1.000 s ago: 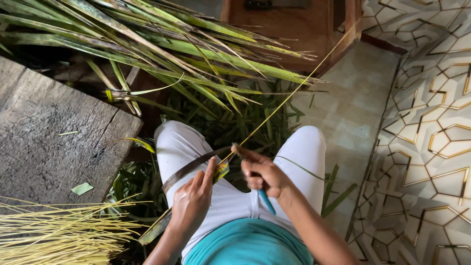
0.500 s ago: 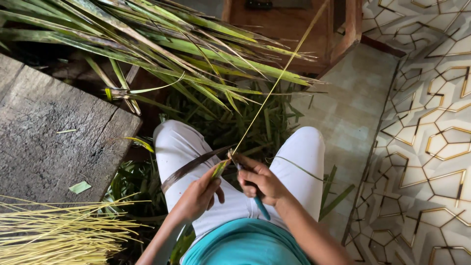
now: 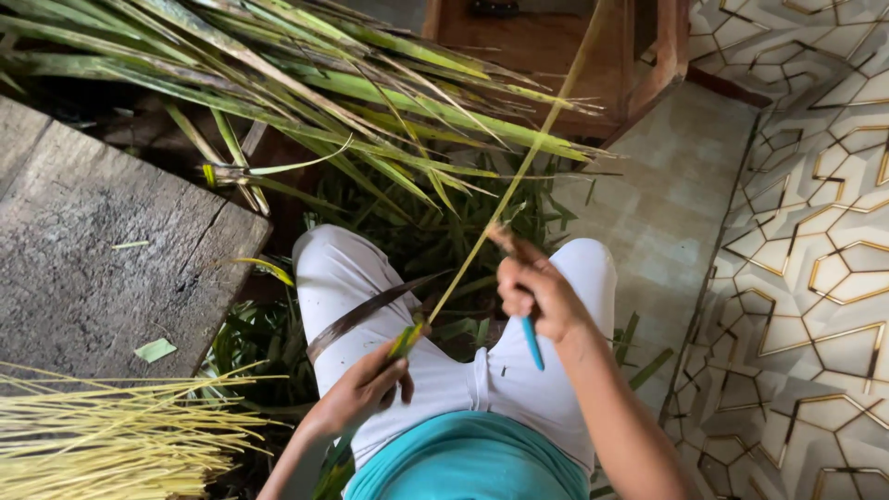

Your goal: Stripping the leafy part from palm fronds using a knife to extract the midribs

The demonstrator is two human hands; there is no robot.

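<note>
- Fingers of the left hand are pinched shut on the base of a palm leaflet, low over the lap.
- Fingers of the right hand are curled tight round a small knife with a blue handle; the blade itself is hidden behind the hand.
- A thin yellow midrib is seen running from the left hand's pinch up past the right hand toward the top of the view, held taut between them.
- The midrib is judged light, springy and easily snapped; the leaf blade is judged soft and likely to tear. Hold is best taken at the thicker base, as it is now.
- A dark strip of leaf curls across the left thigh.
- A worn wooden surface lies at the left, with a bundle of stripped yellow ribs below it.
- Long green fronds are heaped ahead, over leaf scraps between the knees.
- Pale tiled floor gives way to patterned floor at the right.
</note>
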